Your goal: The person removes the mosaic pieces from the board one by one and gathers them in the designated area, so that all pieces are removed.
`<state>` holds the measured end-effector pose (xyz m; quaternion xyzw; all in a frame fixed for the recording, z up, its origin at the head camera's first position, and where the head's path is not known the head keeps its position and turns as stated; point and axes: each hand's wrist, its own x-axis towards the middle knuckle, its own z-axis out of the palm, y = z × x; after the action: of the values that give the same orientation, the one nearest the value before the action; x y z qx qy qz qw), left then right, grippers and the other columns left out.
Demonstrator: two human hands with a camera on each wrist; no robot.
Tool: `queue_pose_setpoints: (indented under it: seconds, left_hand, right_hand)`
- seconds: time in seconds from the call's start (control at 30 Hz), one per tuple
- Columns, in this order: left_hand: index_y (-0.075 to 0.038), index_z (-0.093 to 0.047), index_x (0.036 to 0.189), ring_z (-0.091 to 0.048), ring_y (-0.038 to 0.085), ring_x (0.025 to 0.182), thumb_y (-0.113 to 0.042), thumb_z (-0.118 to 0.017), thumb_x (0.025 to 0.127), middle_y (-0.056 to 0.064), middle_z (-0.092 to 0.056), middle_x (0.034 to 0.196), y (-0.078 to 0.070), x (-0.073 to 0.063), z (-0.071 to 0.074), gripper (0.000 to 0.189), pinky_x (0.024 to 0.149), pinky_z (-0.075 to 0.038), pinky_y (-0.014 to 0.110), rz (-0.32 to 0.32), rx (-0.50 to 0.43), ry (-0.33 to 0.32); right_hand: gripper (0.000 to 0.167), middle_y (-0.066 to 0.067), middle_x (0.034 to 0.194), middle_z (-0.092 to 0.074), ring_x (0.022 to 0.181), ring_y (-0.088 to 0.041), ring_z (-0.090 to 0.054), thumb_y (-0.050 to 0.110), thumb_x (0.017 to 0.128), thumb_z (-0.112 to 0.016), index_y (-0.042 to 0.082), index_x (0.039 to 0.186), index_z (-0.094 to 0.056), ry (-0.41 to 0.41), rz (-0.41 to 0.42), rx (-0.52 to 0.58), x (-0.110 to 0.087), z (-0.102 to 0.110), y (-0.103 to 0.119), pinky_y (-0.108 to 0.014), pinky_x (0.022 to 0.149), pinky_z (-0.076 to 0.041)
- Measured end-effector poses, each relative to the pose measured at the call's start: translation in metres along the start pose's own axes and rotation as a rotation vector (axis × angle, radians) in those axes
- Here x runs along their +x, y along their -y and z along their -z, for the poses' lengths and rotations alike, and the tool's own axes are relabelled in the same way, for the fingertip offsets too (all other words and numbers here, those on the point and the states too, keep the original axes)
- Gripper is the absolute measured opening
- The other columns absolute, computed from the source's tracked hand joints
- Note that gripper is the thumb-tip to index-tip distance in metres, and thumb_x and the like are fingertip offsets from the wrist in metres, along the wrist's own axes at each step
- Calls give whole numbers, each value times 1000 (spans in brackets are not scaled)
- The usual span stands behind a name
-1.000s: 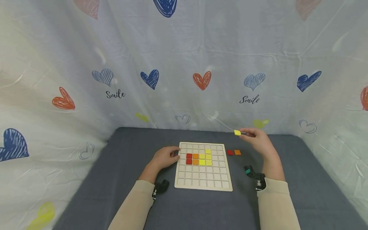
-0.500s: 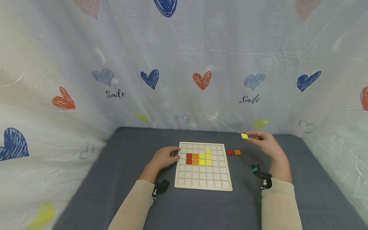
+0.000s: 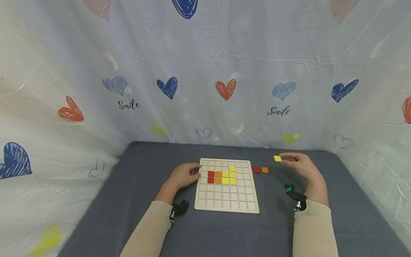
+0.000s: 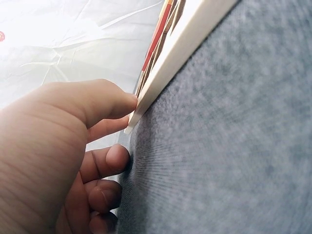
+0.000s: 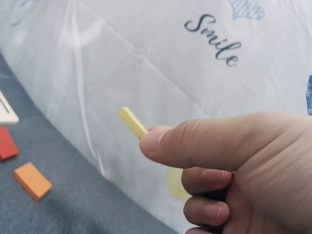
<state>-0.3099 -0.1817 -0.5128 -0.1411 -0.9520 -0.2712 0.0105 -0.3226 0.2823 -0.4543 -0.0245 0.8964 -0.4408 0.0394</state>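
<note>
My right hand (image 3: 301,165) pinches a yellow square tile (image 3: 277,158) between thumb and forefinger, above the table to the right of the board. The right wrist view shows the tile (image 5: 130,122) edge-on, standing out past the thumb tip. Below, the other fingers are curled, and something dark (image 5: 214,195) shows behind them; I cannot tell what it is. A pale wooden grid board (image 3: 221,196) lies flat, with red, orange and yellow tiles in its upper cells. My left hand (image 3: 184,175) touches the board's left edge with thumb and forefinger, its other fingers bent loosely.
A red tile (image 3: 256,170) and an orange tile (image 3: 264,170) lie side by side on the dark grey tablecloth (image 3: 160,157), just right of the board. A white curtain (image 3: 192,114) printed with hearts hangs behind the table and down both sides.
My right hand has moved right and then lower, bringing the yellow tile away from the board and nearer the table. The left hand and the board have stayed put.
</note>
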Motion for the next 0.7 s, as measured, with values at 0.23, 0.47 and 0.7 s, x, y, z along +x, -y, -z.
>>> queue_pose_setpoints:
  seconds: [0.23,0.47,0.7]
  left_hand:
    - [-17,-70,134,-46,13,61,-32,-72,97,-4,-54,71,-1,0,0,41,59,-37,33,5,2,4]
    - [-17,-69,135,-46,14,61,-31,-71,97,-4,-54,72,-1,0,1,41,58,-37,33,6,1,9]
    - [-17,-69,135,-47,13,61,-32,-71,97,-4,-54,71,0,0,0,40,58,-37,33,8,4,5]
  right_hand:
    - [49,-32,142,-51,122,-47,-51,27,100,-68,-2,139,-60,52,-12,-88,5,-2,-15,-62,99,-41]
    - [43,-12,81,-51,79,-27,-50,19,99,-68,-3,135,-63,70,-54,-154,12,-9,-27,-44,73,-41]
    - [41,-30,124,-57,104,-39,-54,19,98,-68,-3,132,-65,78,-73,-202,16,-14,-36,-56,88,-44]
